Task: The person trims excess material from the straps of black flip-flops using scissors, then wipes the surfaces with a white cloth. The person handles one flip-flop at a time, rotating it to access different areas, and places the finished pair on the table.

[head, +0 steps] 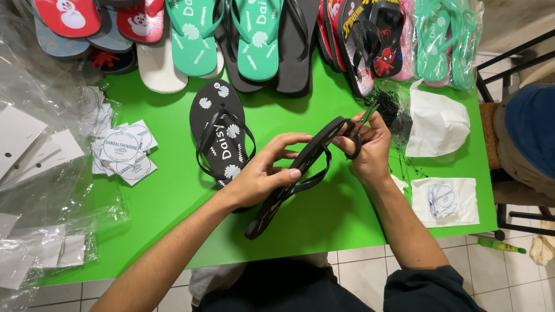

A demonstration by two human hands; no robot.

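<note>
My left hand [263,170] grips a black flip-flop [289,179] held on edge over the green table [173,196], thumb on its strap. Up at the sandal's toe end, my right hand [367,144] holds a small pair of scissors [359,128] with black handles, blades pointing up and to the right. A second black flip-flop [219,130] with white flower prints lies flat on the table just left of my left hand.
Rows of flip-flops, teal [257,37], black, red and white, line the table's far edge. Round-printed white cards [124,151] lie at the left beside clear plastic bags [34,173]. A bundle of black ties [390,104], a white bag [436,124] and bagged cards [444,201] sit right. A person [529,136] sits at the far right.
</note>
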